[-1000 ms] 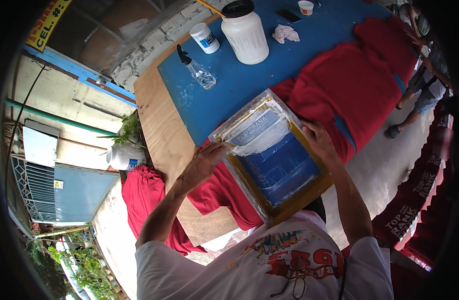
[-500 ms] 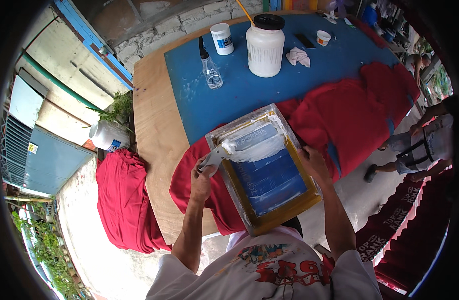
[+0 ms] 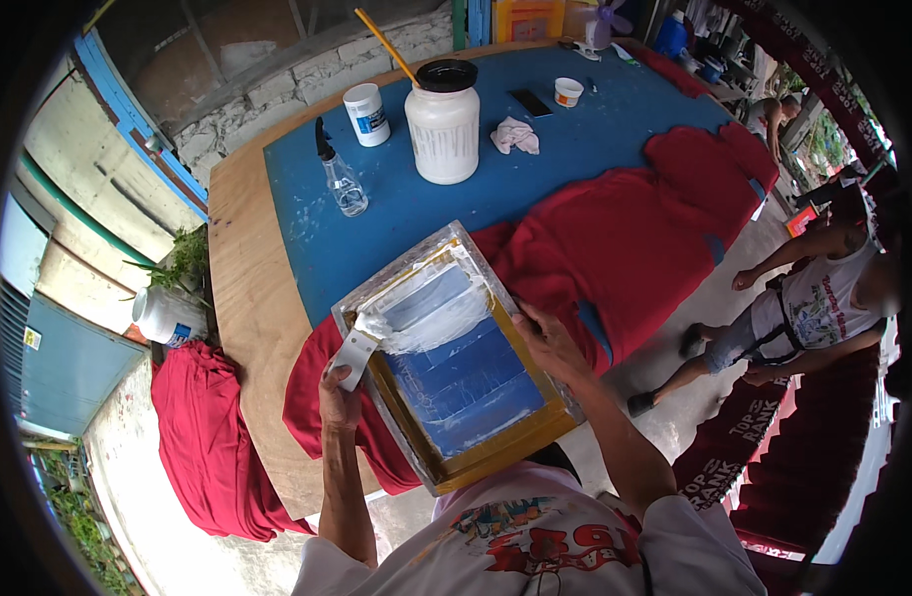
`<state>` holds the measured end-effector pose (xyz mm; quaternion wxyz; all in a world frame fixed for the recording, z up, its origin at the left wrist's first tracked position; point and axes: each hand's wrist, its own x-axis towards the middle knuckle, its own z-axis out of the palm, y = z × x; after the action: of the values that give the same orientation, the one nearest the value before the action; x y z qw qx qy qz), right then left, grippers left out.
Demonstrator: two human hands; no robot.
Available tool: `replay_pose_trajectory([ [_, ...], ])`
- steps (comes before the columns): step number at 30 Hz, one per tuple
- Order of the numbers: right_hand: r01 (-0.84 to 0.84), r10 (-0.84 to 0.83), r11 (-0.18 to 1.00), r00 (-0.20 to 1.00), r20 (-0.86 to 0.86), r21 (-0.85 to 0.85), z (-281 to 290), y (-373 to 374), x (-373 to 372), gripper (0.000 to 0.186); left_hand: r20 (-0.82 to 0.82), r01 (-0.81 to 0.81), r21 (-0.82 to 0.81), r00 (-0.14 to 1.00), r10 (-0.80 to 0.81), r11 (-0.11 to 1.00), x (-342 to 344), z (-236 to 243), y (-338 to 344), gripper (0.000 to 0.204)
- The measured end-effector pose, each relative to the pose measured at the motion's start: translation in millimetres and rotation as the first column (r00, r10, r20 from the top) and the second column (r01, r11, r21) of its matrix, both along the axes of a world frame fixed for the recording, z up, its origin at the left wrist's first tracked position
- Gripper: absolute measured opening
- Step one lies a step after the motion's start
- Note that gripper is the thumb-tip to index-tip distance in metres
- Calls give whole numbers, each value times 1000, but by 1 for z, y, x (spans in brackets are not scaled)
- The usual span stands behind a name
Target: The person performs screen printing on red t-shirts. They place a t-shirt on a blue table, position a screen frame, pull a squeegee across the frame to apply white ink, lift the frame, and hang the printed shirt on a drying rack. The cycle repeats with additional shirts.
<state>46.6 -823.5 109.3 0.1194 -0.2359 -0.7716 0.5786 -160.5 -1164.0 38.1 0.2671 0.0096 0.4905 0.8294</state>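
Observation:
A silk-screen frame [image 3: 495,455] with a grey and ochre border is held tilted in front of my body, above red cloth. White ink [image 3: 441,316] is smeared across the far part of its blue mesh [image 3: 473,385]. My right hand [image 3: 552,345] grips the frame's right side, its fingertips partly hidden by the rim. On the other side, my left hand [image 3: 339,399] is closed on a pale grey scraper [image 3: 356,356]. The scraper lies across the frame's left rim, with a lump of white ink [image 3: 372,324] at its far end.
Red fabric [image 3: 615,243] is heaped on the blue-topped table [image 3: 307,184] and hangs off its near edge. Further back stand a spray bottle [image 3: 347,189], a white tub [image 3: 367,116], a large ink jar [image 3: 444,139] and a crumpled rag [image 3: 515,136]. A person [image 3: 813,298] stands at the right.
My view has shifted, so the table and frame appear further left and lower. More of the person at the right shows. Both hands keep their holds on the scraper and frame.

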Motion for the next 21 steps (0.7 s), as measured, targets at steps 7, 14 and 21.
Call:
replay_pose_trajectory([
  [7,71,-62,996,983,-174,50,24,23,34,45,-59,-18,-69,998,14,997,21,52,38,52],
  [14,204,-197,978,972,-125,42,36,118,106,47,-104,48,-71,993,-55,996,65,90,154,57],
  [21,233,-237,971,965,-110,-49,41,235,181,52,-79,209,-67,974,-214,976,94,70,298,49],
])
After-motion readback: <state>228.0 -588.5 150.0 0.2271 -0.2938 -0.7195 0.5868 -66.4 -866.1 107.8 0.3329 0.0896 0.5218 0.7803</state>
